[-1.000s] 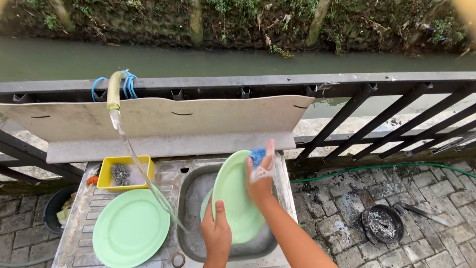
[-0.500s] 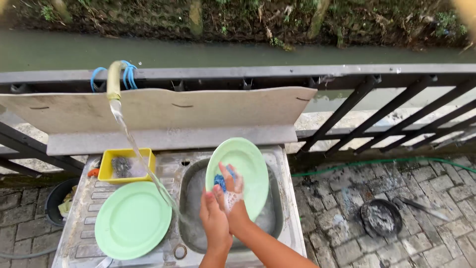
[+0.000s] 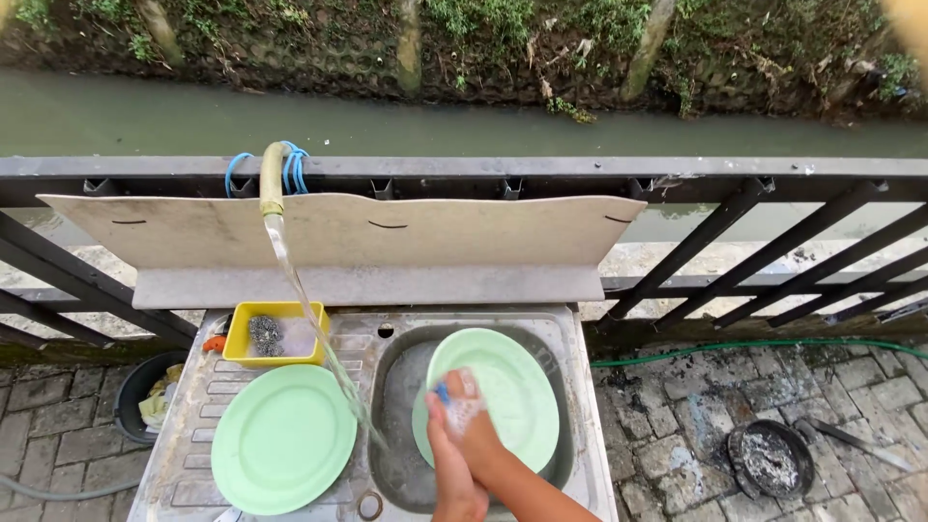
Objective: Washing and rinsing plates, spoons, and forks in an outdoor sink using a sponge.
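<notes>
Over the sink (image 3: 396, 454), your right hand (image 3: 464, 411) has soapy fingers curled around a blue sponge (image 3: 443, 392) and pressed on a green plate (image 3: 503, 396). Your left hand (image 3: 454, 483) grips the plate's low edge, just under those fingers. Left of them, water (image 3: 319, 338) pours down, and another green plate (image 3: 282, 438) lies flat.

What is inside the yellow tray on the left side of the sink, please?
The yellow tray holds a grey ball of steel wool and some pale, cloudy liquid. Whether anything lies under the steel wool cannot be seen, because it covers that part.
</notes>
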